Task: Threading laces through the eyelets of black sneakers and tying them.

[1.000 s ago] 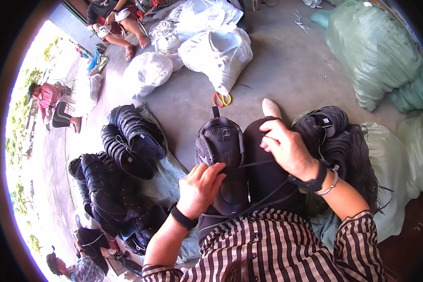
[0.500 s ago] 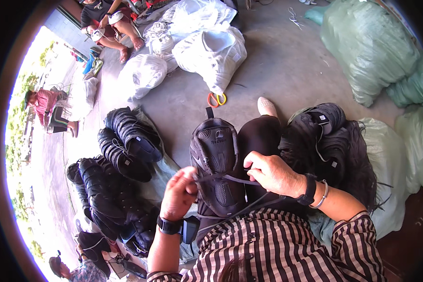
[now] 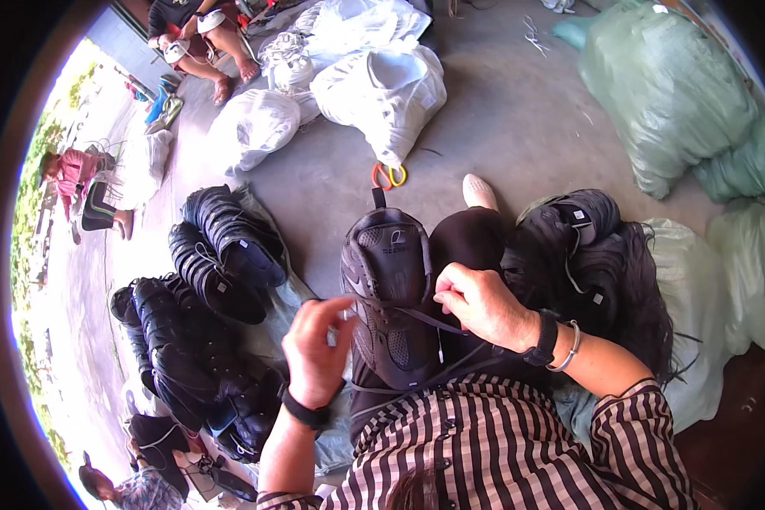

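Since a moment ago, your left hand [image 3: 319, 353] has come up from low beside the shoe to the near left edge of it, and your right hand [image 3: 483, 304] has slid back from the far right pile to the shoe's right side. You now have a black shoe [image 3: 393, 293] lying on your lap, sole side up, heel loop pointing away from you toward the far floor. A dark lace [image 3: 416, 314] runs taut across the shoe between your two hands. Your left fingers are pinched together on the left end of that lace, at the shoe's near left edge. Your right fingers are curled shut on the lace at the shoe's right edge, thumb side toward the sole; the lace continues from there down toward your striped shirt [image 3: 518, 450].

Just right of your right wrist sits a heap of black shoe uppers [image 3: 586, 255] resting on a pale green sack [image 3: 697, 314]. On your left, a row of finished black shoes [image 3: 221, 246] lies on the concrete floor [image 3: 518, 119], with more piled nearer you. Orange-handled scissors [image 3: 388, 176] lie on the floor just beyond the shoe's heel loop. White sacks [image 3: 382, 85] stand further off, and large green sacks [image 3: 671, 93] fill the far right. Other people sit at the far left.
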